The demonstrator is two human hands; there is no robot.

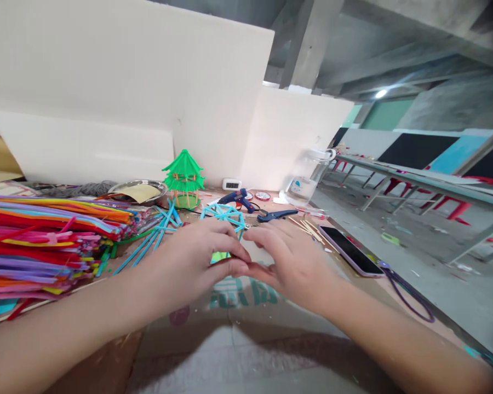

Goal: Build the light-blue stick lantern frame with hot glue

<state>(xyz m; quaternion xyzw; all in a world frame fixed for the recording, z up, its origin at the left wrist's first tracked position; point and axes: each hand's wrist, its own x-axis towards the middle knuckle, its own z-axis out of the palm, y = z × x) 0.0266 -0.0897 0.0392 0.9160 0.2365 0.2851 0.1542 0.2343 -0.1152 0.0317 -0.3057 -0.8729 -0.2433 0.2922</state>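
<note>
small handwork, fingertip to fingertip

the left hand point(203, 253) is pressing thumb and forefinger together, on what i cannot tell; the right hand point(298, 261) is arching close beside it, its grip hidden. a light-blue frame point(227, 214) is sitting just beyond, at twelve o'clock; a green model point(184, 176) is standing at eleven. fine shaping or joining seems to be occupying both; the next move is probably demanding a light, steady pinch.
</note>
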